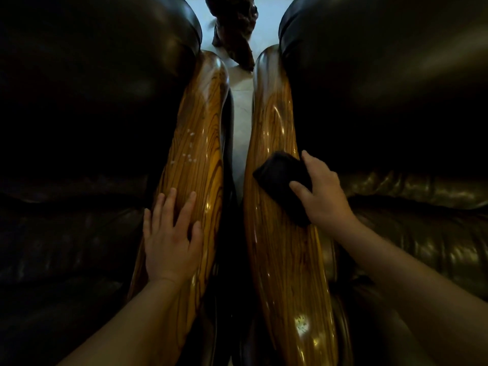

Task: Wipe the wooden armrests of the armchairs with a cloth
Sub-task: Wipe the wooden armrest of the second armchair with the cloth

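Two glossy striped wooden armrests run side by side away from me. My right hand (320,191) presses a dark folded cloth (280,175) onto the middle of the right armrest (274,120). My left hand (171,233) lies flat with fingers spread on the left armrest (200,133) and holds nothing. A few small pale specks (188,151) sit on the left armrest beyond my left fingers.
Dark leather armchair cushions flank both armrests, the left chair (87,96) and the right chair (390,83). A narrow gap with pale floor (241,122) runs between the armrests. A dark carved wooden object (235,30) stands on the floor at the far end.
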Action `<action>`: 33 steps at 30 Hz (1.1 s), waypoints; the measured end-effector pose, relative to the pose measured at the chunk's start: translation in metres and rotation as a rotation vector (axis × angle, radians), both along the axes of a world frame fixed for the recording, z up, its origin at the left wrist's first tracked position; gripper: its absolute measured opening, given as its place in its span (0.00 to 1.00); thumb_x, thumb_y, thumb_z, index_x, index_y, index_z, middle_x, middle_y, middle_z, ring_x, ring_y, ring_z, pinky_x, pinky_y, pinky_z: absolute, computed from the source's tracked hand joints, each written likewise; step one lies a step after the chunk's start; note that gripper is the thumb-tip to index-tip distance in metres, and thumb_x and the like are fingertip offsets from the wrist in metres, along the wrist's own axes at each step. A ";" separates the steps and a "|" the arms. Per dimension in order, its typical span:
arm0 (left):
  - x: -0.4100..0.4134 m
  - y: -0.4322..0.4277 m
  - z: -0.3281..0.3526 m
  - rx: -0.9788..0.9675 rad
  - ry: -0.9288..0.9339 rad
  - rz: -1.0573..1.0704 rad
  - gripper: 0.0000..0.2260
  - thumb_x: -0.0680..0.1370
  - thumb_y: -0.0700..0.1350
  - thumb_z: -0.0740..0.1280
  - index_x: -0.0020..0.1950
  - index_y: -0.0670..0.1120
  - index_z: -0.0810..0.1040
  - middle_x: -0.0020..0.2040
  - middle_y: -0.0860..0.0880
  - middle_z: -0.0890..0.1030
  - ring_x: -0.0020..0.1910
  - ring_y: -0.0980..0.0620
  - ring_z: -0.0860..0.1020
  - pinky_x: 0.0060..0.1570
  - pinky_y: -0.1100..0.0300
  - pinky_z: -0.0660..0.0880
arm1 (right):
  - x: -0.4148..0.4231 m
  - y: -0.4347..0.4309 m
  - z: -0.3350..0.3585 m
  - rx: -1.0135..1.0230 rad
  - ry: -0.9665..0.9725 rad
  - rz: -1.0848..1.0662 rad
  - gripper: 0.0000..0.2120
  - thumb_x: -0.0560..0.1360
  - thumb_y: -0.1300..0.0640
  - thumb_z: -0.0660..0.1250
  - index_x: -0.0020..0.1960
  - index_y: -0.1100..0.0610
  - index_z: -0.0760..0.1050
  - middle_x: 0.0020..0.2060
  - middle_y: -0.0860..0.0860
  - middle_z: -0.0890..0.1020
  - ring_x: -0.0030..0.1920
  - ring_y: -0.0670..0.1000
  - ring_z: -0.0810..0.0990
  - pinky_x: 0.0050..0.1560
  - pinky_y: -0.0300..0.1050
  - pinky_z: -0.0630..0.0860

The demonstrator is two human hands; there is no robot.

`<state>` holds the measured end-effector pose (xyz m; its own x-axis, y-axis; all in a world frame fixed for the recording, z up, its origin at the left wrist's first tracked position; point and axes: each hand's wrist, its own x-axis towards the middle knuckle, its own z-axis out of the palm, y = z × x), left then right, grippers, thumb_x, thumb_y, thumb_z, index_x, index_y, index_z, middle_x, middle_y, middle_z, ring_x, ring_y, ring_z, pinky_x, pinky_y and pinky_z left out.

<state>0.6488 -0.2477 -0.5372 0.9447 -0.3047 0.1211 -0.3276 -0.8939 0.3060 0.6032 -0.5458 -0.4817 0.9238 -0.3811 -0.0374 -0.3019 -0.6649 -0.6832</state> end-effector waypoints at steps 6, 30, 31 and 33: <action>0.001 0.001 -0.004 -0.003 -0.014 -0.005 0.26 0.80 0.56 0.53 0.79 0.60 0.57 0.81 0.48 0.57 0.81 0.48 0.51 0.78 0.40 0.48 | -0.003 0.027 -0.030 -0.583 0.065 0.417 0.32 0.80 0.30 0.42 0.80 0.41 0.48 0.81 0.48 0.48 0.80 0.56 0.42 0.77 0.61 0.46; 0.003 0.001 -0.005 0.017 -0.017 -0.008 0.26 0.80 0.57 0.53 0.80 0.60 0.56 0.81 0.48 0.57 0.81 0.48 0.51 0.78 0.41 0.48 | 0.046 0.015 -0.024 -0.530 0.063 0.249 0.28 0.80 0.32 0.41 0.78 0.37 0.53 0.81 0.47 0.52 0.80 0.57 0.46 0.78 0.59 0.48; 0.003 0.001 -0.005 0.012 -0.017 -0.009 0.26 0.80 0.56 0.53 0.79 0.60 0.56 0.81 0.48 0.57 0.81 0.48 0.51 0.78 0.41 0.48 | 0.055 0.015 -0.022 -0.524 0.094 0.220 0.28 0.80 0.32 0.40 0.78 0.36 0.52 0.81 0.46 0.51 0.80 0.57 0.45 0.78 0.58 0.46; 0.003 0.001 -0.005 0.006 -0.019 -0.008 0.26 0.80 0.56 0.53 0.79 0.60 0.57 0.81 0.48 0.57 0.81 0.48 0.51 0.78 0.41 0.48 | 0.051 0.021 -0.024 -0.545 0.091 0.213 0.28 0.81 0.33 0.39 0.78 0.38 0.52 0.80 0.47 0.51 0.80 0.58 0.44 0.78 0.59 0.46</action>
<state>0.6514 -0.2467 -0.5423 0.9398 -0.3131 0.1370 -0.3404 -0.8929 0.2946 0.6538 -0.5246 -0.5057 0.9843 -0.1739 0.0289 -0.1645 -0.9652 -0.2035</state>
